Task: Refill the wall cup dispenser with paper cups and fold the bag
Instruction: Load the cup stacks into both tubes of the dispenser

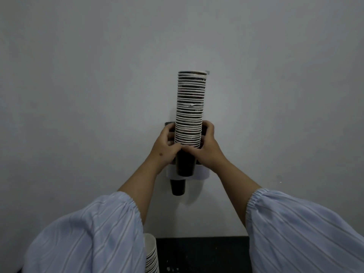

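A tall stack of dark paper cups with white rims (190, 107) stands upright in front of the wall. My left hand (165, 148) and my right hand (206, 147) both grip its lower part, thumbs meeting at the front. The stack's bottom cup (185, 164) sits in the white wall dispenser (201, 173), which my hands largely hide. Below the dispenser a single dark cup (177, 187) pokes out. No bag is in view.
Another stack of white-rimmed cups (151, 255) stands at the bottom, beside my left sleeve. A dark surface (201, 253) runs along the foot of the grey wall (78, 95). My wide pale-blue sleeves fill both lower corners.
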